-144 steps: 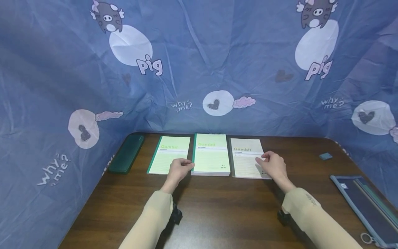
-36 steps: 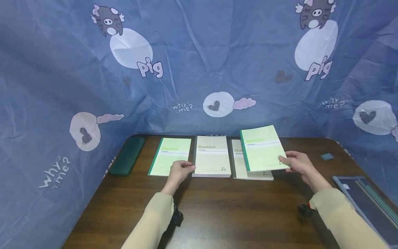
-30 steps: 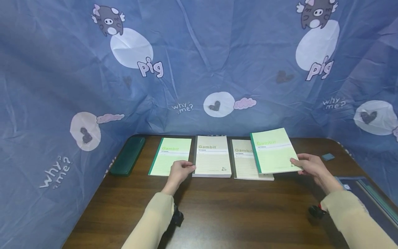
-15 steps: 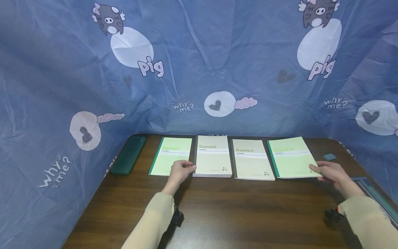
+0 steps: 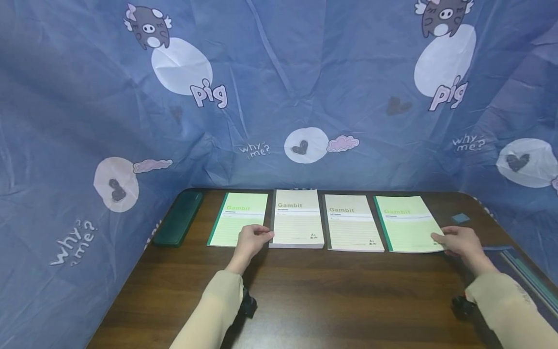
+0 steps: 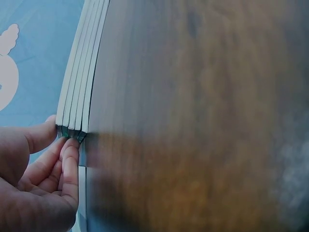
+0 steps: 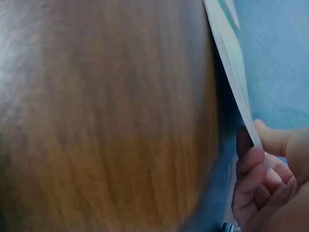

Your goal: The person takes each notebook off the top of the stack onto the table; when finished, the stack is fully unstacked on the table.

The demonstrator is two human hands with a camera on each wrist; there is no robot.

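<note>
Blue cartoon-pig fabric (image 5: 279, 87) is hanging all around a dark brown wooden table (image 5: 305, 295) in the head view. Four Gambit notebooks are laid out in a row along the far edge: a green-spined one on the left (image 5: 239, 218), a thick cream stack (image 5: 297, 218), a thin cream notebook (image 5: 352, 222), and a pale green notebook with a green spine (image 5: 406, 223) at the right end. The left hand (image 5: 250, 241) is being kept at the stack's near-left corner, and the right hand (image 5: 457, 241) is pinching the pale green notebook's near-right corner. A dark green flat case (image 5: 178, 217) is lying far left, a small blue eraser (image 5: 459, 218) far right.

From the left wrist, the stack's corner (image 6: 72, 128) is being pinched between thumb and curled fingers (image 6: 67, 159).

From the right wrist, the pale green notebook's edge (image 7: 234, 82) is being held tilted, slightly off the table, with thumb above and curled fingers (image 7: 248, 169) under it.
</note>
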